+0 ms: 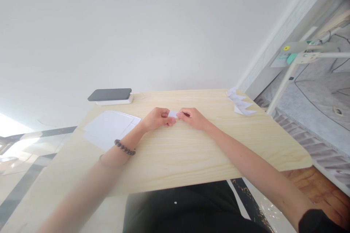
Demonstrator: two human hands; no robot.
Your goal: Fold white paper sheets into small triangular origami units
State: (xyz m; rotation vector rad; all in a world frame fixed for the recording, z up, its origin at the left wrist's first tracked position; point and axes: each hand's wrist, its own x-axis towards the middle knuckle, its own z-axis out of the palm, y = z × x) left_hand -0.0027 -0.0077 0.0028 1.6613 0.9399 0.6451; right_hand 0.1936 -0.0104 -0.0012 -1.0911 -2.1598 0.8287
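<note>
Left hand [157, 118] and right hand [192, 117] pinching a small white paper [173, 114] between them over a pale wooden table [175, 160], beaded bracelet [125, 147] on the left wrist, paper sheets [105, 127] beside that arm, dark phone [110, 94] at the far left, folded papers [240, 102] at the far right.

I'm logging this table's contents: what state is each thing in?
Small paper: pinched by left hand and right hand
White sheets: lying flat, overlapping
Folded papers: creased into points
Dark slab: flat atop white block
Cable: loosely curved
Beaded bracelet: worn
</note>
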